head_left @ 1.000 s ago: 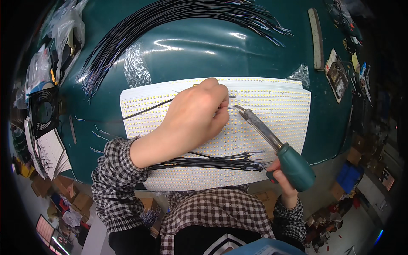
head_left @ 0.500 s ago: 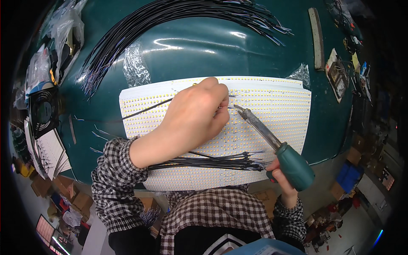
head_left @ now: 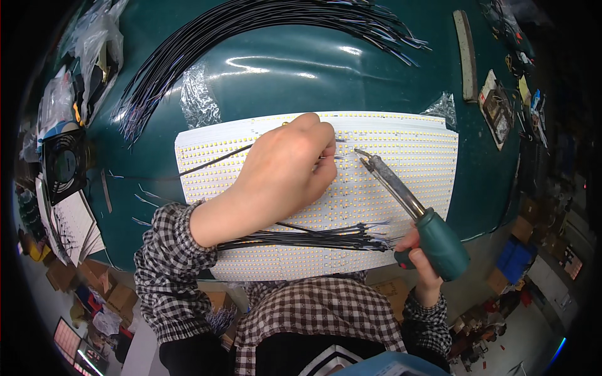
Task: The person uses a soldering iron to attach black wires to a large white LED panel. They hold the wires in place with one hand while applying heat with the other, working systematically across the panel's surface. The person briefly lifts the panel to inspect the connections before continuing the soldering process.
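Note:
My left hand [head_left: 288, 160] is closed in a pinch on a black cable [head_left: 216, 161], whose thin stripped wire ends poke out past the fingertips over a white LED board [head_left: 401, 188]. The board is dotted with rows of small yellow LEDs and lies on a stack of similar boards. In my right hand [head_left: 423, 260] is a soldering iron [head_left: 443, 247] with a green handle, its fingers wrapped round the grip. The iron's metal tip points up and left, a little to the right of the wire ends and apart from them. A bundle of black cables [head_left: 301, 240] lies across the board's near part.
A large curved bundle of black cables [head_left: 251, 25] lies at the far side of the green table mat [head_left: 370, 88]. A small black fan [head_left: 64, 164] and plastic bags [head_left: 94, 44] stand at left. On the right are a grey bar [head_left: 465, 56] and a soldering tip-cleaning tray [head_left: 497, 109].
The soldering iron's tip has drawn back to the right, away from the wire ends at my left fingertips. My left hand has barely moved and keeps its pinch.

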{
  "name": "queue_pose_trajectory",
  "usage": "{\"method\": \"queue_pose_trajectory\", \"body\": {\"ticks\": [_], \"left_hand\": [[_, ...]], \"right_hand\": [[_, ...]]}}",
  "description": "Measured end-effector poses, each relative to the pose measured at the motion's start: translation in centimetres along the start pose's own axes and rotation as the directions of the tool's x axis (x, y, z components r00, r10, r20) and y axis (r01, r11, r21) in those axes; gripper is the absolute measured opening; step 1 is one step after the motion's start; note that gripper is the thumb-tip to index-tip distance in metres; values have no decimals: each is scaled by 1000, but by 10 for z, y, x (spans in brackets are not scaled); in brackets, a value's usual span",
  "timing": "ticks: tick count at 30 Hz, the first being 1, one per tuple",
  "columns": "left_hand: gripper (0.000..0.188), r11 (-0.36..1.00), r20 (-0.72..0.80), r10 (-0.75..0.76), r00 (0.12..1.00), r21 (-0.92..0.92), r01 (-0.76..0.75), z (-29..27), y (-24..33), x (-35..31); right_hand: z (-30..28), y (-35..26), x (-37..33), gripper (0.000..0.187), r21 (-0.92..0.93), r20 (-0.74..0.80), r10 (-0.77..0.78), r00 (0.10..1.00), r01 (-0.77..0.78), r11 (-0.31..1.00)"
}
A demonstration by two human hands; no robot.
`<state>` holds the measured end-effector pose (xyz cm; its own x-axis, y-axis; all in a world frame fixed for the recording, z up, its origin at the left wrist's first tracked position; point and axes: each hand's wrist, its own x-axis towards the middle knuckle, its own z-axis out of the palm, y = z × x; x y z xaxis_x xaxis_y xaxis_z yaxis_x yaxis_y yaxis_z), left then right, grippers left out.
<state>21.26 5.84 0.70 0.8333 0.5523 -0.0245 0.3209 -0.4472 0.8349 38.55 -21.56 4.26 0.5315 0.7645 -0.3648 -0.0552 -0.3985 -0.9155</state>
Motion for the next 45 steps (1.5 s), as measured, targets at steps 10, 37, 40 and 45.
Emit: {"method": "queue_pose_trajectory", "body": {"ticks": [10, 37, 40, 45], "left_hand": [[16, 996, 94, 50, 994, -75, -43, -14, -3, -6], [12, 997, -104, 79, 991, 34, -75, 13, -5, -3], [12, 997, -106, 74, 992, 31, -71, 13, -4, -3], [12, 998, -102, 64, 993, 22, -62, 13, -4, -3]], "right_hand": [[2, -6, 3, 37, 149, -11, 31, 999, -29, 988], [-3, 5, -3, 44, 20, 25, -17, 1000, 16, 1000], [-4, 3, -2, 46, -34, 45, -6, 999, 8, 999], [-3, 6, -2, 48, -72, 52, -36, 998, 40, 997]]}}
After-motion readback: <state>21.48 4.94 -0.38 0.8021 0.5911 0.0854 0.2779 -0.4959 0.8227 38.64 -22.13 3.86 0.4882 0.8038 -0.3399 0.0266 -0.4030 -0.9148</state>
